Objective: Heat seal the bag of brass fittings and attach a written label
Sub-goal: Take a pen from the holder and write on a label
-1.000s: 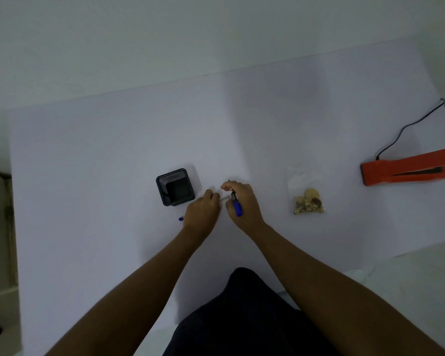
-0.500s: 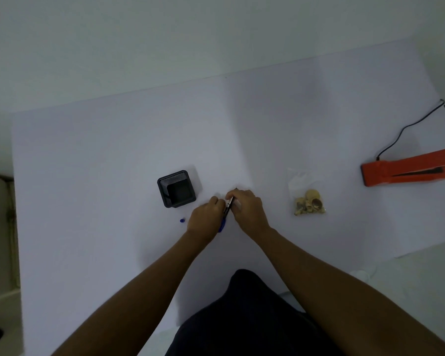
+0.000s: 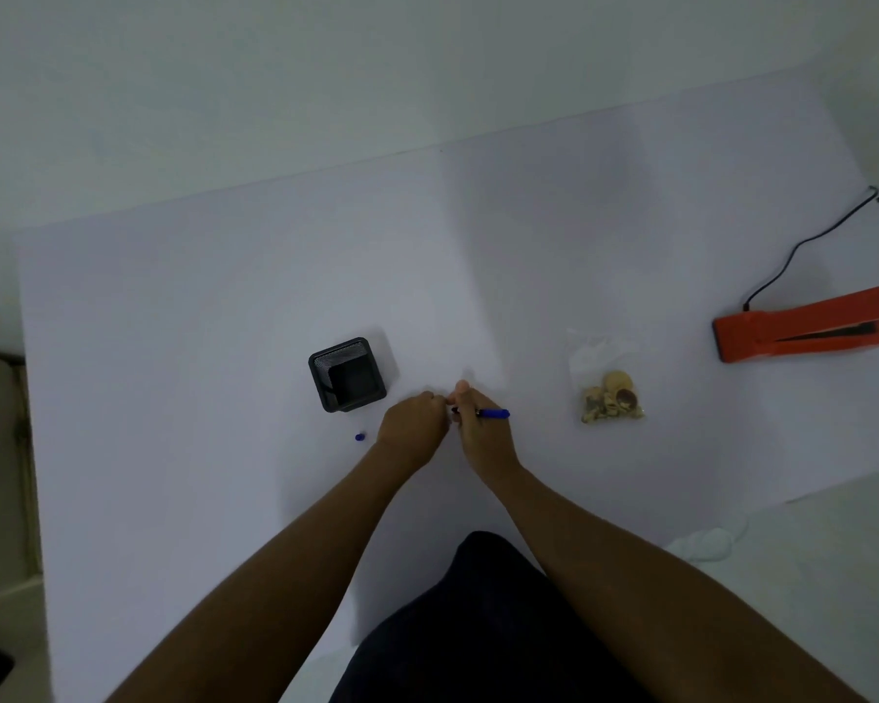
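A clear plastic bag of brass fittings [image 3: 607,393] lies on the white table [image 3: 224,307], right of my hands. My right hand [image 3: 478,423] grips a blue pen [image 3: 493,413] that points out to the right. My left hand [image 3: 412,421] is curled with its fingertips against the right hand's; something small and white between them is mostly hidden, so I cannot tell what it holds. The pen's blue cap [image 3: 359,437] rests on the table left of my left hand. An orange heat sealer [image 3: 803,327] sits at the far right.
A black mesh square holder [image 3: 347,373] stands just left of my hands. The sealer's black cord [image 3: 803,241] runs toward the table's back right corner. The table's front edge slants across the lower right.
The pen has swung in my right hand from pointing toward me to pointing right. Both hands stay close together at the same spot.
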